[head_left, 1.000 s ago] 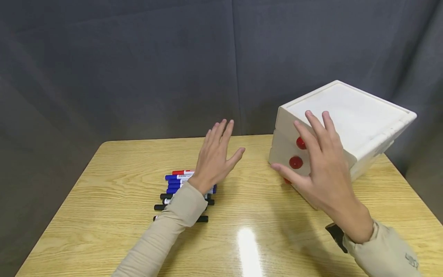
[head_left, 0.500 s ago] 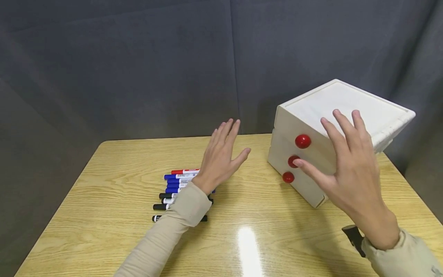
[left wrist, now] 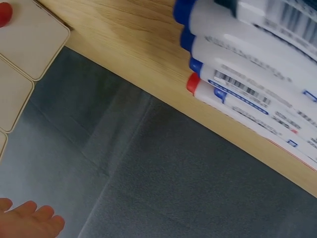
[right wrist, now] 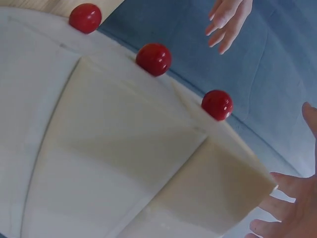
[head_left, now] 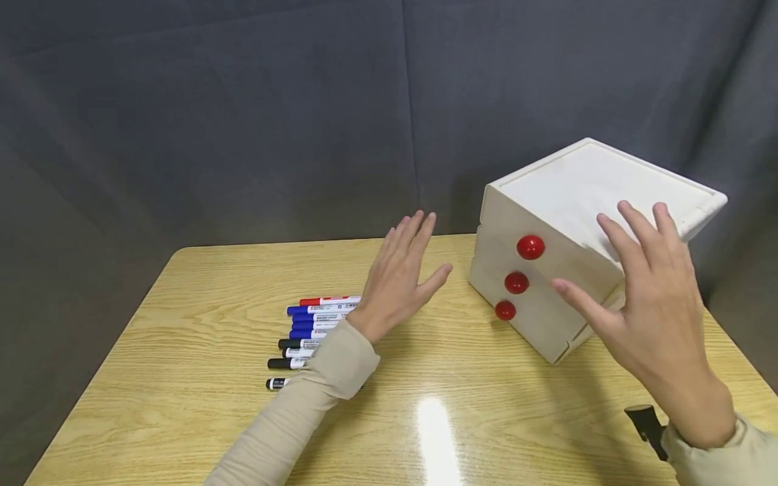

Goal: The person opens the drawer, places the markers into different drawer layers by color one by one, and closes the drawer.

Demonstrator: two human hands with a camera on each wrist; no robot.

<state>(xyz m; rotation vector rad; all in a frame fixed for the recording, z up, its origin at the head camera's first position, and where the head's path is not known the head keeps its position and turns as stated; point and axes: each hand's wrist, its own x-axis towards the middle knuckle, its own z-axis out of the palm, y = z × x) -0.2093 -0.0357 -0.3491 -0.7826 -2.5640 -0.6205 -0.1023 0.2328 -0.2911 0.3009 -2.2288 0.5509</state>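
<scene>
A white drawer cabinet (head_left: 608, 189) with three round red knobs (head_left: 516, 282) stands on the right of the table, its drawers pushed in. My right hand (head_left: 662, 310) is by the cabinet's near right side, fingers spread and thumb apart, holding nothing. In the right wrist view its fingers (right wrist: 277, 208) lie beyond the cabinet's corner; touch cannot be told. Over the middle of the table hovers my left hand (head_left: 392, 290), fingers straight, gripping nothing. Left of and beneath its forearm lies a row of markers (head_left: 319, 317) with red, blue and black caps, partly hidden by the sleeve.
The wooden table (head_left: 206, 317) ends at a dark grey curtain (head_left: 292, 121) behind it. A bright light reflection shows on the table's front part. A black strap piece (head_left: 645, 425) sticks out at my right wrist.
My right hand has moved to the right, uncovering the red knobs and the cabinet's front. The left hand has drifted slightly right. The cabinet and markers stay in place.
</scene>
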